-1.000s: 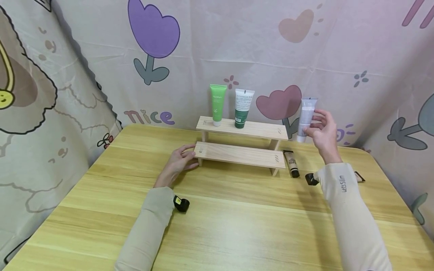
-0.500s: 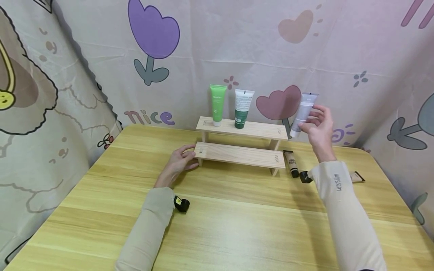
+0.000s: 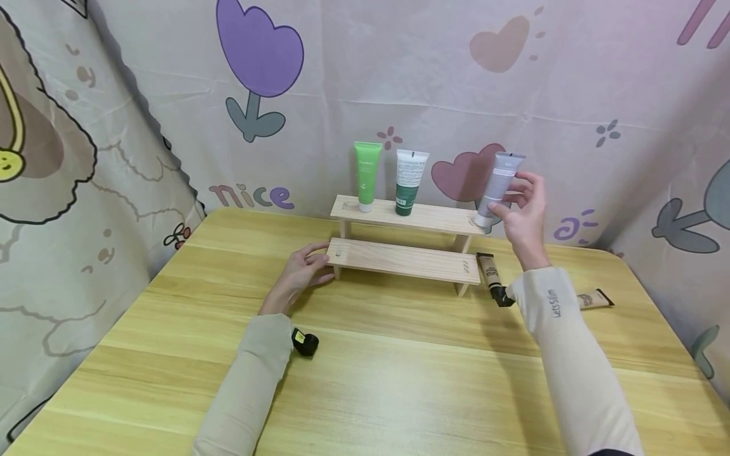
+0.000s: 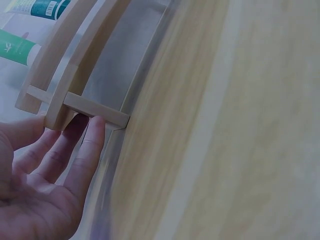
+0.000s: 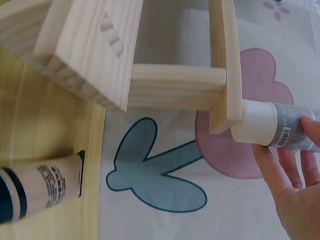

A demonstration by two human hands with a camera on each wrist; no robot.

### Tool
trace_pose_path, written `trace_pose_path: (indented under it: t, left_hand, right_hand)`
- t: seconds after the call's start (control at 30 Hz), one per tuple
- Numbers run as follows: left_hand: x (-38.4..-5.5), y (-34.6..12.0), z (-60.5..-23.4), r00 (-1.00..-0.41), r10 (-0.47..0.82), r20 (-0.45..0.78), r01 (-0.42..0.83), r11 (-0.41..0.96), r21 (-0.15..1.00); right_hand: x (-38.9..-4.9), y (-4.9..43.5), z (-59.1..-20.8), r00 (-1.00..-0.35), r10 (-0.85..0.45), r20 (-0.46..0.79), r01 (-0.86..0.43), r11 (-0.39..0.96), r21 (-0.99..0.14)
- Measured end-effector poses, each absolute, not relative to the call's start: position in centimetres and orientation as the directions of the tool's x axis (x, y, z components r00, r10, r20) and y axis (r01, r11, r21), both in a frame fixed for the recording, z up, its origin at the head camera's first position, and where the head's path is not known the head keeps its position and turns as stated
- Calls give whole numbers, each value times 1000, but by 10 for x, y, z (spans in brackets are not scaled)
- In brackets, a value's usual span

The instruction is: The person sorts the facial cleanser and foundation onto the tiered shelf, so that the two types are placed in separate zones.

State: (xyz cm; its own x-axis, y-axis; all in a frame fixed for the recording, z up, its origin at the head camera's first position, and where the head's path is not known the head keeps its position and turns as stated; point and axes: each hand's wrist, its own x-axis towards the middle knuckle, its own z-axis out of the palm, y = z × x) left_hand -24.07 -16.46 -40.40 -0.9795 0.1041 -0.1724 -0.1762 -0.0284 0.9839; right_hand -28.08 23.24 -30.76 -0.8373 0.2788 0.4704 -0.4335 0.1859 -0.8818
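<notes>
In the head view my right hand (image 3: 526, 212) pinches a greyish-lavender squeeze tube (image 3: 499, 183), cap down and slightly tilted, at the right end of the upper step of a two-step wooden display rack (image 3: 402, 258). The right wrist view has the tube's white cap (image 5: 255, 121) right by the step's end; whether it bears weight there I cannot tell. My left hand (image 3: 299, 269) holds the lower step's left end, thumb above and fingers below against the leg (image 4: 97, 110). A green tube (image 3: 367, 176) and a white-and-green tube (image 3: 408, 182) stand cap down on the upper step.
A beige tube with a black cap (image 3: 489, 272) lies on the table (image 3: 388, 380) just right of the rack. Another beige tube (image 3: 595, 299) lies farther right, partly behind the right sleeve. A patterned cloth (image 3: 342, 69) hangs close behind the rack.
My right hand has carried the lavender tube leftward, from beside the rack to the upper step's right end, and the tube now leans more. My left hand stays on the rack.
</notes>
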Motion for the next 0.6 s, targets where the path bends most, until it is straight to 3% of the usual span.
trace_pose_path:
  t: [0.6]
  left_hand:
    - [-241, -165, -403, -979, 105, -176, -180, -31, 983]
  right_hand:
    - [-291, 198, -313, -829, 224, 512, -484, 170, -858]
